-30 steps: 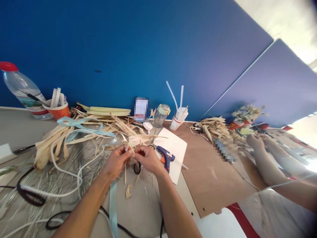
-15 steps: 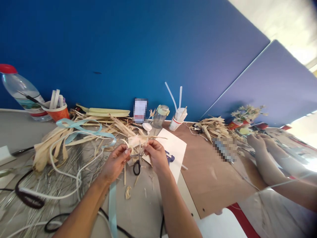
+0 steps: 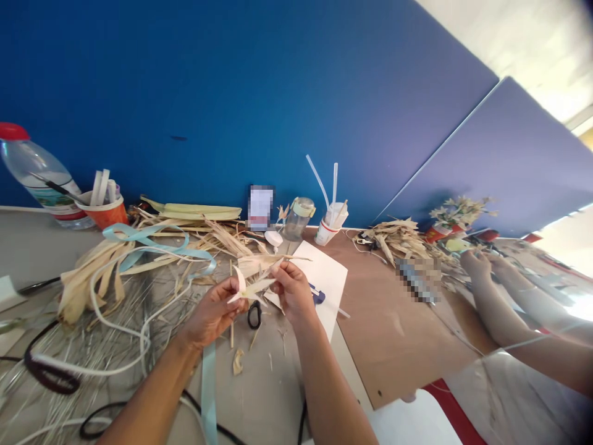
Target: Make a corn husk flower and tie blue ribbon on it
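My left hand (image 3: 214,309) and my right hand (image 3: 293,290) are raised a little above the table and together pinch a small pale piece of dried leaf (image 3: 250,285) with pointed petal-like tips. A thin straw stem (image 3: 231,321) hangs down from it beside my left thumb. Below the hands, black-handled scissors (image 3: 254,315) lie on the grey table. A blue glue gun (image 3: 319,294) rests on a white sheet (image 3: 327,272), mostly hidden by my right hand.
Dried husks (image 3: 106,272), a light blue ribbon (image 3: 152,238), white and black cords lie left. A water bottle (image 3: 37,173), an orange cup (image 3: 104,207), a jar (image 3: 296,217) and a cup of sticks (image 3: 330,224) line the blue wall. Another person's hands (image 3: 482,266) work at right.
Both hands have lifted slightly and moved away from me with the leaf piece. The piece has been turned and its pointed tips now spread out between the fingers.
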The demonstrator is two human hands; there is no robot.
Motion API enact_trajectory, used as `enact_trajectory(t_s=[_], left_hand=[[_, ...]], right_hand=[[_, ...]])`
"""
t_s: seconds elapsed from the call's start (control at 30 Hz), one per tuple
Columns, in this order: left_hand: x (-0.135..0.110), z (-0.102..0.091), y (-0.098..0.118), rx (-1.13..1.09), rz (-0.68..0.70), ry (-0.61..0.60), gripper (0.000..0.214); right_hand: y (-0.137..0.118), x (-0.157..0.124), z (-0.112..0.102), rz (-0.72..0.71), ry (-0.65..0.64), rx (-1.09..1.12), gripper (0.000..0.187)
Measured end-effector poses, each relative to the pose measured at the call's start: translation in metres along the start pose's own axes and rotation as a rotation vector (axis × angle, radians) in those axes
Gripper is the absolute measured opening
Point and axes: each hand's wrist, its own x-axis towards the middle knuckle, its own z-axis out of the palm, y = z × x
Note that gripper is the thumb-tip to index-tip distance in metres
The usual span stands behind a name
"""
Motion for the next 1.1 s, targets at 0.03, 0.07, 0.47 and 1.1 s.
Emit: enact_trajectory(t_s=[0.03, 0.07, 0.47, 1.1], left_hand=[[0.000, 0.000, 0.000, 0.000, -0.011, -0.007, 0.025], [0.000, 0.000, 0.000, 0.006, -0.022, -0.017, 0.023], [0.001, 0.007, 0.002, 0.025, -0.044, -0.056, 0.035], [-0.001, 0.006, 0.002, 0.045, -0.119, -0.065, 0.024]], right_hand=[[-0.001, -0.001, 0.001, 0.011, -0.016, -0.009, 0.019], [-0.002, -0.003, 0.001, 0.026, -0.036, -0.023, 0.019], [-0.002, -0.006, 0.007, 0.008, -0.102, -0.095, 0.016], [-0.004, -0.014, 0.015, -0.084, -0.071, -0.300, 0.020]])
